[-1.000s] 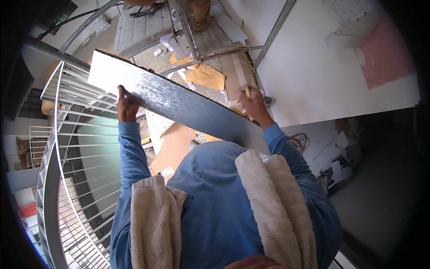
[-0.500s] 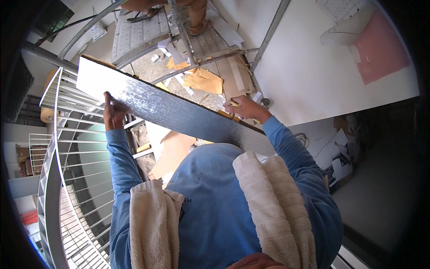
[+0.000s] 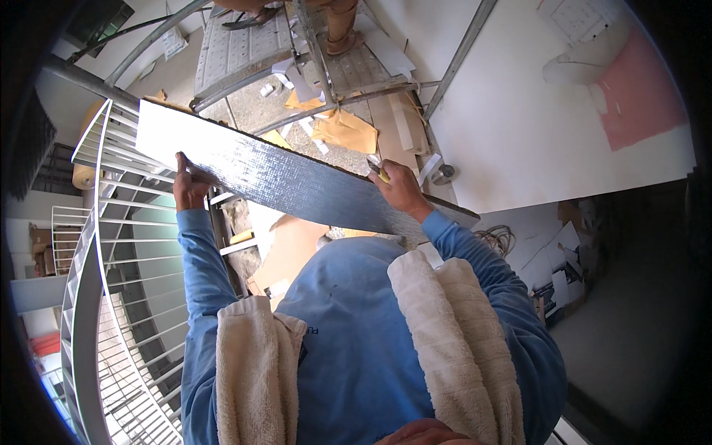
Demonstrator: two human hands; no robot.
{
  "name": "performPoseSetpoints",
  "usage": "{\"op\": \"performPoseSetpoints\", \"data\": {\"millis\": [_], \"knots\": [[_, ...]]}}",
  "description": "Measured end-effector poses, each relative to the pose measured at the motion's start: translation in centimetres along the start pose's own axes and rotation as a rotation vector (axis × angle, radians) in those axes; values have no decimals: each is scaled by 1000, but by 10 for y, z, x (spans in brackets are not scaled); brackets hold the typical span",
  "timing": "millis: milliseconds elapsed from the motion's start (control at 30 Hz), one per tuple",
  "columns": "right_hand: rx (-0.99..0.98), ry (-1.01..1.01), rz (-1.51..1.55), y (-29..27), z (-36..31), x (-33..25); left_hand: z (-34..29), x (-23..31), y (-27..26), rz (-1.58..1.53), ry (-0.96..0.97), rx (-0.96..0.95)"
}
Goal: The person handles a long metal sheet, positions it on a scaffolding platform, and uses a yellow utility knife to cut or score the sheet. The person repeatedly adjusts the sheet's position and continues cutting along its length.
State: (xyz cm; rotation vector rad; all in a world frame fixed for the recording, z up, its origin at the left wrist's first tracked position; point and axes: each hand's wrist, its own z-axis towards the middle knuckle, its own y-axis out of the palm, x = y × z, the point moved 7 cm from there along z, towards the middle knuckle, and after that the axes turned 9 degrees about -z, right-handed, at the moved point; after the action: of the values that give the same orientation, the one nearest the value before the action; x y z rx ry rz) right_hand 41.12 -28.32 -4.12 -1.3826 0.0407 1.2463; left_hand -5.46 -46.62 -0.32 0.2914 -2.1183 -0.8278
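A long foil-faced insulation board [image 3: 289,182] is held in front of me, slanting down from upper left to right. Its shiny silver side faces me, and a dark edge runs along its far side. My left hand [image 3: 190,185] grips the near edge toward the left end, thumb on the foil. In my right hand [image 3: 403,189] is a yellow utility knife [image 3: 383,173], closed in the fingers close to the board's far edge. The knife's tip points up and left; part of its handle is hidden by the fingers.
Metal scaffolding [image 3: 315,59] with a perforated platform [image 3: 241,48] stands ahead; another person's leg [image 3: 342,26] shows there. Yellow insulation scraps [image 3: 345,131] litter the floor. A white railing [image 3: 100,215] curves along the left, and a white wall panel [image 3: 549,141] rises at right.
My right hand has drawn the knife up and left along the board's far edge and turned it. The left hand keeps its grip. The view has shifted slightly.
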Motion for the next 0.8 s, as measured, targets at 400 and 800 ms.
{"op": "performPoseSetpoints", "data": {"millis": [400,800], "knots": [[-137,439,370,-30,21,56,13,-4,18,-170,16,-264],[-256,-48,485,-52,127,-135,-95,-71,115,372,285,-537]]}}
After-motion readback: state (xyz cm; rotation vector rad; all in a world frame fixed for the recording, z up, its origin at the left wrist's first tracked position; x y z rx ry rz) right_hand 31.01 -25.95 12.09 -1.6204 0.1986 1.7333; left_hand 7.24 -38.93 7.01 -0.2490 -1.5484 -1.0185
